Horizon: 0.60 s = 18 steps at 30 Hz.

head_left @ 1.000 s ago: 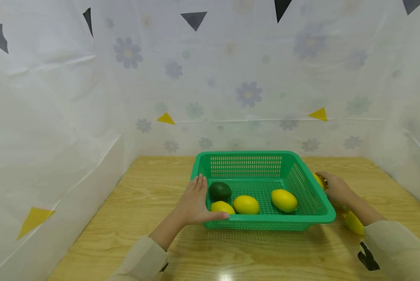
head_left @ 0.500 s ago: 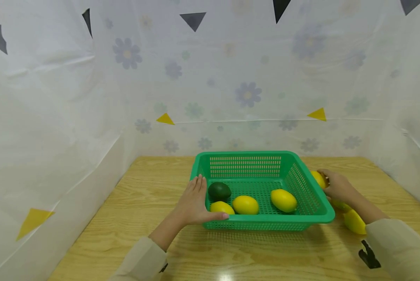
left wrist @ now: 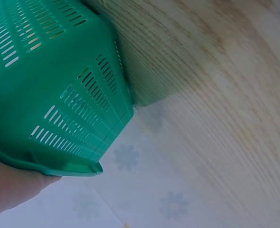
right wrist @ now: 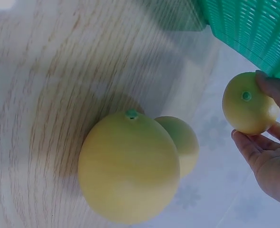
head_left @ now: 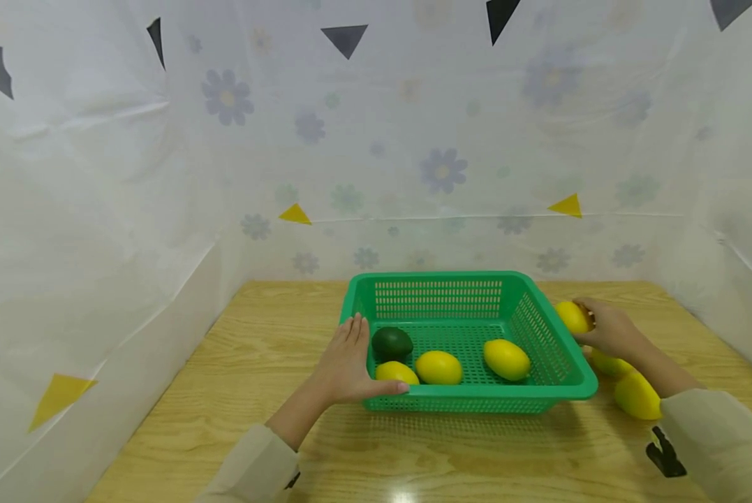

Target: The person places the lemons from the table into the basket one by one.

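A green plastic basket (head_left: 451, 392) with slotted walls stands at the middle of the table. My left hand (head_left: 345, 365) rests on its front left corner, fingers straight over the left rim and thumb along the front rim. Inside lie a dark green avocado-like fruit (head_left: 392, 344) and three lemons, one of them a lemon (head_left: 506, 360) apart on the right. Beside the right wall, my right hand (head_left: 614, 330) pinches another lemon (right wrist: 247, 102) between thumb and fingers, lifted off the table. The hand partly covers this lemon in the head view.
Two more yellow fruits lie on the table right of the basket, below my right forearm: a nearer lemon (head_left: 637, 396) and a farther lemon (head_left: 609, 363) touching or close to it. The wooden table (head_left: 275, 328) ends at patterned white sheeting (head_left: 376, 140) behind and at the sides.
My right hand has raised the held lemon slightly along the basket's right side, uncovering more of the two lemons on the table. The left hand and basket stay put.
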Each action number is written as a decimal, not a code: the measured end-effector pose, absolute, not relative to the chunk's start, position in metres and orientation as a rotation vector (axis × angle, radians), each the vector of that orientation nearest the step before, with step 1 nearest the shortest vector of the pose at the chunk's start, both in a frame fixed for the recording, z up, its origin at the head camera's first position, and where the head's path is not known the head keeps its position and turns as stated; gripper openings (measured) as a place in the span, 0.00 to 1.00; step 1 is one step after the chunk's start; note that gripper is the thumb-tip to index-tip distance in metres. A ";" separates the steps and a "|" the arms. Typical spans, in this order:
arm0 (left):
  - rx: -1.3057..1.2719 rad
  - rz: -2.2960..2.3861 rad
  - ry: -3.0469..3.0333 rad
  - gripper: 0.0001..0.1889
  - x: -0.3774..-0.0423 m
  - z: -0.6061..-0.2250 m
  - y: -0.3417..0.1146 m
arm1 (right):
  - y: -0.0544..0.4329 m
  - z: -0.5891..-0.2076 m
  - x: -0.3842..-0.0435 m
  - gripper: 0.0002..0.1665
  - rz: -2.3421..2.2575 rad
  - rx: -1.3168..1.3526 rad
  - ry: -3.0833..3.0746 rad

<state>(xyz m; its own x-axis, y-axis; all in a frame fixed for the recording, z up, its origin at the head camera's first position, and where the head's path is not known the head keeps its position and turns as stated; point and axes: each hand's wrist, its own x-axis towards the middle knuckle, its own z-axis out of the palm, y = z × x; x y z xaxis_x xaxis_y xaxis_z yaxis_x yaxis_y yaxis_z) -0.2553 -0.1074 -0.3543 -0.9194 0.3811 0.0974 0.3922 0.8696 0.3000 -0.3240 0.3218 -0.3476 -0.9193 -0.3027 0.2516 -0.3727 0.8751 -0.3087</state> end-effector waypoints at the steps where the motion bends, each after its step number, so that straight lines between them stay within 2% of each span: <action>1: -0.623 -0.494 -3.001 0.68 -0.255 -0.354 -0.108 | 0.322 -0.347 -0.324 0.35 0.529 0.516 -2.852; 18: -0.616 -0.508 -3.009 0.67 -0.257 -0.356 -0.108 | 0.323 -0.339 -0.318 0.39 0.556 0.466 -2.862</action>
<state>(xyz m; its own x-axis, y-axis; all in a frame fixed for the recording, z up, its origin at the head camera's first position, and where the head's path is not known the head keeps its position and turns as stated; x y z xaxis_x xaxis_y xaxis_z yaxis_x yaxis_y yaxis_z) -0.2572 -0.1081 -0.3564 -0.9214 0.3776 0.0921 0.3869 0.8685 0.3098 -0.3180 0.3231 -0.3386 -0.9327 -0.2679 0.2414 -0.3388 0.8803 -0.3322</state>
